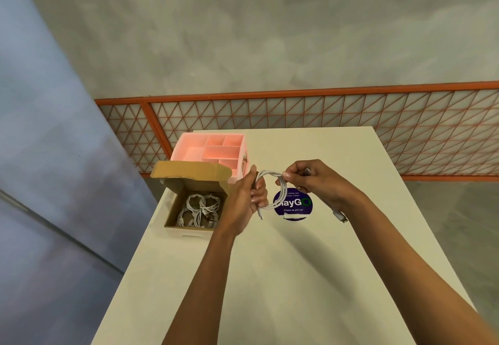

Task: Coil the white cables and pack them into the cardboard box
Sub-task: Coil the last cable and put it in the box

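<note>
A white cable (280, 190) hangs in a loop between my two hands above the table. My left hand (247, 199) grips the left side of the loop, and one plug end dangles just below it. My right hand (310, 180) pinches the top right of the loop with fingertips. The other plug end (340, 216) trails down past my right wrist. The open cardboard box (172, 209) sits at the table's left edge, lid flap raised, holding several coiled white cables (201, 208).
A pink compartment organizer (213, 153) stands behind the box. A round purple sticker (293, 205) lies on the white table (283, 277) under the loop. An orange lattice fence (324, 126) runs behind the table. The table drops off at left and right.
</note>
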A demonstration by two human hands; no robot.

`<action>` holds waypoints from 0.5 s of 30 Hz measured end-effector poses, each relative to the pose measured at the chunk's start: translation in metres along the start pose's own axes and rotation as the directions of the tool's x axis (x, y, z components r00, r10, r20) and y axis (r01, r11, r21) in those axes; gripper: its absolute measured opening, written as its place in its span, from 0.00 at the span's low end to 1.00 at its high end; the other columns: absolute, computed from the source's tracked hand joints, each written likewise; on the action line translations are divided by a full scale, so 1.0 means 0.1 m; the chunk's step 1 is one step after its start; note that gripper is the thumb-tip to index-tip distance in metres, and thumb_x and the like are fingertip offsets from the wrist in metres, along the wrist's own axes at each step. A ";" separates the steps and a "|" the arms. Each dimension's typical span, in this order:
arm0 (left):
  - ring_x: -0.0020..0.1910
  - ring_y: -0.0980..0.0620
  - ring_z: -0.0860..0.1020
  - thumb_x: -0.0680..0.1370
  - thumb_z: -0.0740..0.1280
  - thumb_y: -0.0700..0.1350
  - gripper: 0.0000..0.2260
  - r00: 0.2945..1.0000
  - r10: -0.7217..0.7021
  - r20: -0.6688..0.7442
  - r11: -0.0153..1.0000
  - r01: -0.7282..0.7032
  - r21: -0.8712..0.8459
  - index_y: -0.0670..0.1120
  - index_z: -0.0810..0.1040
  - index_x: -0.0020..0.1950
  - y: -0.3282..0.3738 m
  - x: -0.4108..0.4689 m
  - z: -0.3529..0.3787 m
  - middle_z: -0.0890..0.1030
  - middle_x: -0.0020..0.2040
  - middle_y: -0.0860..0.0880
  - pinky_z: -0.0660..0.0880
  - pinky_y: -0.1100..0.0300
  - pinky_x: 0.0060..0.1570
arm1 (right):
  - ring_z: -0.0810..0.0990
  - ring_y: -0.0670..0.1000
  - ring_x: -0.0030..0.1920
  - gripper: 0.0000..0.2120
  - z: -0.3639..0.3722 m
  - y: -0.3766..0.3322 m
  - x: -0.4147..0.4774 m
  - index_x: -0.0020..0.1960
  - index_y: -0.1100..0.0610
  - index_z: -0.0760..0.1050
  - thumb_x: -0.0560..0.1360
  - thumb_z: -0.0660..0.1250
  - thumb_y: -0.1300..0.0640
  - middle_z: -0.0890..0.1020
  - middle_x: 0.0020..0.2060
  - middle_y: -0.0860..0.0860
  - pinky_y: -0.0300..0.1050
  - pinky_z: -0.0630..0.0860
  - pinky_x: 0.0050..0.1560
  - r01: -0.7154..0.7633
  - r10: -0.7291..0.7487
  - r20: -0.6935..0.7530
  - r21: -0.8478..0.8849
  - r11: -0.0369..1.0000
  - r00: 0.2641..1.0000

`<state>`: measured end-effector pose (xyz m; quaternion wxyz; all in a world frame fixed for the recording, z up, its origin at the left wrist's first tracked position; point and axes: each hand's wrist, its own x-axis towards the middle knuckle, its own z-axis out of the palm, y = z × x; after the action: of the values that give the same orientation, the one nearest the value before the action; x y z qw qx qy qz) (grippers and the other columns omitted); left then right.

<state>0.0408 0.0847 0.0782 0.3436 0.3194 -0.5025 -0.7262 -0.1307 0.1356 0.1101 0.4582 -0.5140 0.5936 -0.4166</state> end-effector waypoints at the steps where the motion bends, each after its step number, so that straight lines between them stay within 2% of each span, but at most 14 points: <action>1: 0.26 0.57 0.56 0.82 0.54 0.55 0.20 0.999 0.017 -0.028 0.999 -0.016 0.036 0.46 0.63 0.33 -0.01 -0.01 0.02 0.57 0.26 0.54 0.59 0.64 0.28 | 0.66 0.46 0.32 0.09 0.00 0.02 -0.01 0.48 0.61 0.81 0.77 0.66 0.56 0.84 0.43 0.59 0.32 0.68 0.32 -0.006 0.006 0.009 -0.001 1.000 1.000; 2: 0.26 0.56 0.55 0.81 0.56 0.56 0.19 0.998 0.044 -0.044 0.996 -0.040 0.081 0.46 0.63 0.34 -0.02 -0.02 0.04 0.57 0.27 0.54 0.58 0.64 0.27 | 0.66 0.46 0.32 0.09 -0.01 0.03 -0.01 0.47 0.60 0.82 0.77 0.67 0.55 0.82 0.42 0.61 0.32 0.68 0.33 -0.011 0.011 0.018 -0.002 1.000 1.000; 4: 0.25 0.57 0.57 0.78 0.61 0.55 0.16 0.994 0.105 -0.035 0.981 -0.098 0.165 0.45 0.65 0.39 -0.05 -0.03 0.07 0.59 0.27 0.55 0.58 0.65 0.26 | 0.65 0.47 0.32 0.09 -0.01 0.06 -0.02 0.46 0.60 0.82 0.76 0.67 0.55 0.79 0.39 0.60 0.32 0.67 0.32 -0.025 0.025 0.032 0.016 1.000 0.999; 6: 0.24 0.60 0.64 0.79 0.64 0.49 0.11 0.988 0.154 -0.015 0.958 -0.145 0.249 0.42 0.69 0.47 -0.06 -0.03 0.08 0.67 0.28 0.56 0.61 0.66 0.25 | 0.66 0.48 0.34 0.08 -0.03 0.08 -0.02 0.44 0.59 0.82 0.76 0.68 0.55 0.77 0.36 0.57 0.32 0.68 0.33 -0.040 0.039 0.032 0.039 0.998 0.999; 8: 0.26 0.61 0.71 0.79 0.65 0.43 0.09 0.981 0.193 -0.007 0.936 -0.182 0.301 0.39 0.72 0.53 -0.06 -0.05 0.08 0.76 0.34 0.53 0.63 0.67 0.25 | 0.69 0.51 0.37 0.07 -0.05 0.09 -0.02 0.43 0.57 0.81 0.75 0.69 0.54 0.76 0.36 0.56 0.35 0.70 0.36 -0.054 0.052 0.037 0.042 0.998 0.998; 9: 0.27 0.61 0.71 0.78 0.66 0.42 0.09 0.977 0.212 0.001 0.927 -0.201 0.317 0.39 0.73 0.56 -0.05 -0.05 0.08 0.78 0.36 0.52 0.63 0.67 0.25 | 0.70 0.52 0.39 0.07 -0.06 0.10 -0.01 0.43 0.57 0.81 0.75 0.69 0.54 0.76 0.36 0.56 0.37 0.71 0.38 -0.060 0.058 0.040 0.046 0.997 0.998; 12: 0.25 0.61 0.66 0.77 0.68 0.39 0.09 0.965 0.261 -0.003 0.905 -0.244 0.347 0.39 0.75 0.56 -0.03 -0.06 0.09 0.76 0.34 0.56 0.61 0.67 0.25 | 0.69 0.54 0.41 0.06 -0.08 0.12 0.01 0.42 0.55 0.82 0.74 0.70 0.53 0.75 0.37 0.56 0.41 0.70 0.41 -0.070 0.067 0.049 0.066 0.995 0.997; 15: 0.24 0.61 0.67 0.77 0.68 0.37 0.08 0.961 0.276 -0.034 0.908 -0.249 0.338 0.37 0.75 0.54 -0.02 -0.04 0.11 0.76 0.34 0.57 0.61 0.68 0.23 | 0.71 0.54 0.41 0.06 -0.10 0.14 0.02 0.43 0.54 0.83 0.73 0.71 0.52 0.78 0.39 0.58 0.43 0.70 0.42 -0.089 0.088 0.065 0.020 0.996 0.994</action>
<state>0.0338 0.0936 0.0798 0.3997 0.3309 -0.6412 -0.5654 -0.1437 0.1354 0.0990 0.5010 -0.4949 0.5960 -0.3859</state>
